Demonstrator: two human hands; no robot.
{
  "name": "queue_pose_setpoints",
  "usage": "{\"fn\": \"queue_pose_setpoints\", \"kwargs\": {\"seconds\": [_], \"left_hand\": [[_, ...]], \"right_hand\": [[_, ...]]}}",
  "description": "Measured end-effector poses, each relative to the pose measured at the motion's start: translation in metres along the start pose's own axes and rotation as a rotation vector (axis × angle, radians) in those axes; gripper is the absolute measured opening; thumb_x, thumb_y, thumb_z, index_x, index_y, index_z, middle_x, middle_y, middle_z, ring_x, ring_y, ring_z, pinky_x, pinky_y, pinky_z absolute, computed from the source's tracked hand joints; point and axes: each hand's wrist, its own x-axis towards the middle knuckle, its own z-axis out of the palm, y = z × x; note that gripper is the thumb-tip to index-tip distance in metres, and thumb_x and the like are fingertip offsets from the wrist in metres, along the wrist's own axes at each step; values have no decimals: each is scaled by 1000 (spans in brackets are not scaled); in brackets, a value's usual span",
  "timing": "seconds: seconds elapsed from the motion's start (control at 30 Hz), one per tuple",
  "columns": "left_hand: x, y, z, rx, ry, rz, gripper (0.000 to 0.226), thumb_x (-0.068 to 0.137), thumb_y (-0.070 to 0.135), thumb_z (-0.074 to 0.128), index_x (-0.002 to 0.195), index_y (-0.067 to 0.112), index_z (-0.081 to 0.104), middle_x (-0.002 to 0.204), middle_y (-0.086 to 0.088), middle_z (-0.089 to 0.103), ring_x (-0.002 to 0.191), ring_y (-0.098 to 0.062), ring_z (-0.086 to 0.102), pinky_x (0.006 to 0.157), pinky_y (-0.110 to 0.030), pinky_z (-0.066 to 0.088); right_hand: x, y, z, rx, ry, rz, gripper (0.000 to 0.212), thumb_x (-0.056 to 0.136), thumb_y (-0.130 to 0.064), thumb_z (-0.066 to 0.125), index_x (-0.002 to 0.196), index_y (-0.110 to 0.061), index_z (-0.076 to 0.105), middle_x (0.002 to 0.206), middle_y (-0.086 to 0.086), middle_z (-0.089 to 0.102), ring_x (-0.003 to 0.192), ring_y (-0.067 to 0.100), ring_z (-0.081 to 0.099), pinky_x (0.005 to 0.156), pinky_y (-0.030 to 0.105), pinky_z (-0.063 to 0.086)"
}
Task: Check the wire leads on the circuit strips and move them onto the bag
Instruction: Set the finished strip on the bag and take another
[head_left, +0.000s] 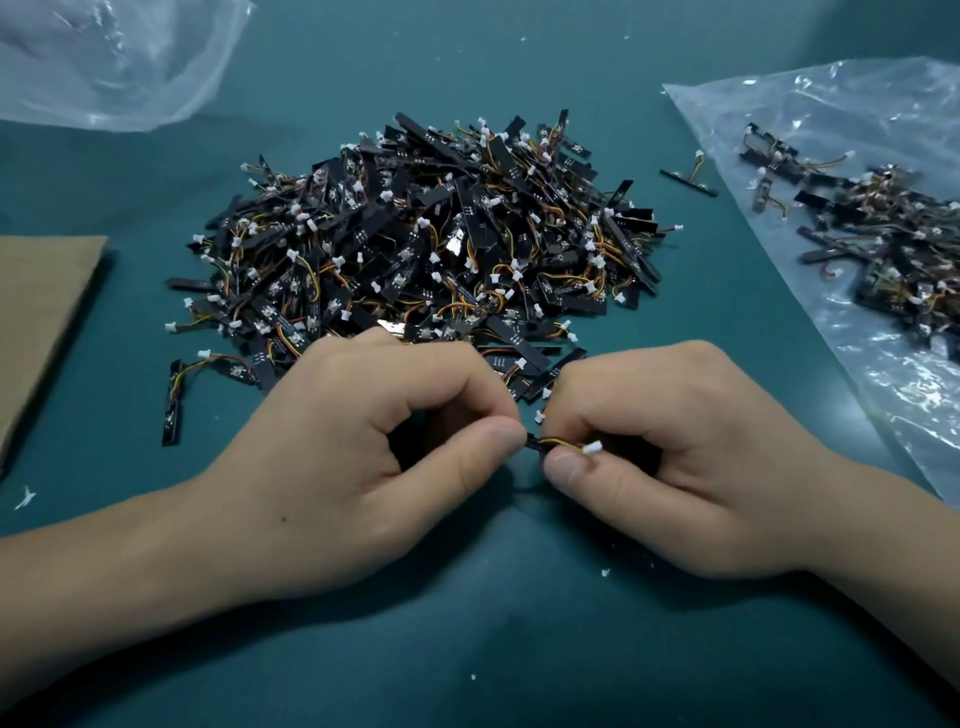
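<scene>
**Both hands pinching one strip, front-centre**

L hand (363, 441) has its fingers curled, thumb + forefinger pinched on the black end of a circuit strip (534, 441); most of the strip is hidden inside the grip. R hand (675, 457) is also curled, thumb below and forefinger above, pinching that strip's wire lead (563, 444). The lead's yellow/orange wires run right to a white connector (592, 448), which sits at the R thumb base. The two thumbs are nearly tip to tip, and both wrists are low over the teal table (467, 649).

Just behind the knuckles is the big pile of strips (415, 249): black boards, coloured leads and white plugs, all tangled; its near edge touches or goes under the fingers, can't tell which. One loose strip (174, 405) lies at the pile's front-L edge. Another loose strip (688, 182) lies back-R, between the pile and the bag.

The clear plastic bag (831, 130) lies flat on the R side of the table, with a smaller heap of strips on it (893, 234), well apart from the hands. A 2nd clear bag (104, 67) sits crumpled at far back-L. A brown cardboard sheet (41, 312) is at the L edge. Small white bits are scattered on the table.
</scene>
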Motion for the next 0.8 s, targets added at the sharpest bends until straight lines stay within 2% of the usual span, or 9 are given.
{"fn": "queue_pose_setpoints", "kwargs": {"seconds": [0.07,0.17,0.3,0.37,0.43,0.53,0.6,0.73,0.8], "left_hand": [[1,2,-1,28,1,13,14,84,31,66,80,20,72,70,22,55,67,-1,52,65,-11,37],[4,3,-2,-3,7,10,18,83,36,66,82,20,73,73,26,52,70,5,48,70,-2,35],[4,6,-3,52,1,6,20,82,33,66,78,15,74,71,18,57,67,-4,50,66,-11,34],[4,8,-3,101,-3,20,15,79,24,69,76,10,74,69,9,63,66,-10,52,64,-17,34],[4,8,-4,101,-10,8,16,79,24,68,75,10,73,69,4,65,65,-15,55,64,-20,35],[4,7,-5,34,-22,-2,29,83,38,58,77,14,73,70,11,61,67,-6,51,65,-12,35],[2,6,-4,6,-26,-6,29,83,39,56,78,16,73,72,14,60,67,-4,50,67,-8,34],[0,5,-3,49,-21,-28,17,83,31,65,77,17,72,70,5,64,67,-20,60,65,-25,41],[0,7,-3,66,-32,-18,14,81,26,66,75,14,72,67,2,64,64,-24,60,64,-28,40]], "right_hand": [[-2,1,0,-24,-19,11,24,98,-29,55,81,-16,66,68,-7,54,63,12,48,57,38,44],[-2,1,1,-56,-18,17,25,99,-30,55,82,-16,67,67,-6,55,62,17,50,57,41,45],[0,2,0,-26,-35,26,24,101,-33,54,85,-20,68,69,-10,55,63,14,50,58,41,46],[1,1,1,-35,-47,29,25,101,-34,53,85,-21,67,69,-12,52,64,11,45,58,41,46],[1,1,1,-45,-45,37,25,101,-35,53,85,-22,67,68,-13,50,64,9,42,58,41,46],[0,1,1,-55,-45,44,26,102,-36,52,86,-22,67,68,-11,53,64,11,45,58,41,46],[0,1,1,-66,-45,42,26,102,-36,52,89,-22,69,70,-9,57,64,14,51,59,41,47],[1,-1,2,-92,-38,9,21,103,-31,55,95,-21,71,77,-12,61,69,12,53,60,37,48],[1,-1,2,-90,-30,-1,14,103,-28,58,97,-23,70,79,-13,61,71,8,52,61,34,47]]}}
